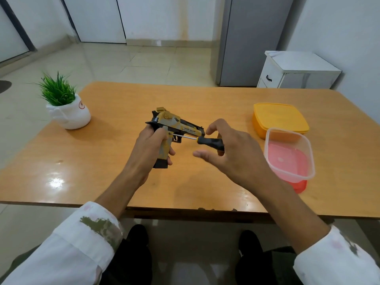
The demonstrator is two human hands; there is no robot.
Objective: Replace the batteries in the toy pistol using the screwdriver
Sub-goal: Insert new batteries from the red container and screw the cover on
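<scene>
First, your left hand (152, 140): wrapped round the grip of the pistol (181, 125), holding it clear of the worktop (123, 103), butt toward you.
Your right hand (232, 153): the handle of the screwdriver (211, 143) runs into the palm; thumb and one finger are spread off it and the other fingers are hidden, so I judge the hold loose.
Screwdriver axis: from your right hand leftward and slightly away, tip on the pistol's side just above your left fingers.
Pistol: between your hands, barrel pointing right.
Next move: keep the shaft square to that spot; the turning falls to your right hand.
</scene>
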